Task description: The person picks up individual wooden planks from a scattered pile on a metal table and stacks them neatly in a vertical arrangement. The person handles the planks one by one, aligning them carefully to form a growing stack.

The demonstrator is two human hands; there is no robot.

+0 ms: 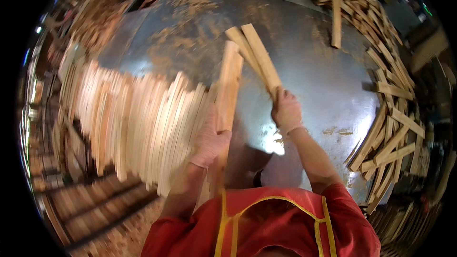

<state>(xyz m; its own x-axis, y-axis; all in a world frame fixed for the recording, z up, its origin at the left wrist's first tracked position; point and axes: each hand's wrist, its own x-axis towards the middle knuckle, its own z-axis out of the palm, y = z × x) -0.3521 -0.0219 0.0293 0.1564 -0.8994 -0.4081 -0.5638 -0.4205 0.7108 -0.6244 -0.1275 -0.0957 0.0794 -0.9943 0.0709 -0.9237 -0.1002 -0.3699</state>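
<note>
My left hand [213,135], in a pale glove, is closed around a long wooden slat [230,83] that stands on edge at the right end of a row of slats. My right hand [287,110] grips the near ends of two shorter wooden strips [261,57], which fan slightly apart and point away from me over the metal table [314,81]. The far end of the left strip comes close to the top of the left-hand slat; whether they touch I cannot tell. The row of upright slats [143,123] lies just left of my left hand.
Loose strips lie in a jumbled pile [388,147] along the table's right edge, and more heap up at the far right [352,4]. One strip [335,14] juts inward there. Sawdust [181,28] covers the far left of the tabletop. A slatted rack [95,202] stands at lower left.
</note>
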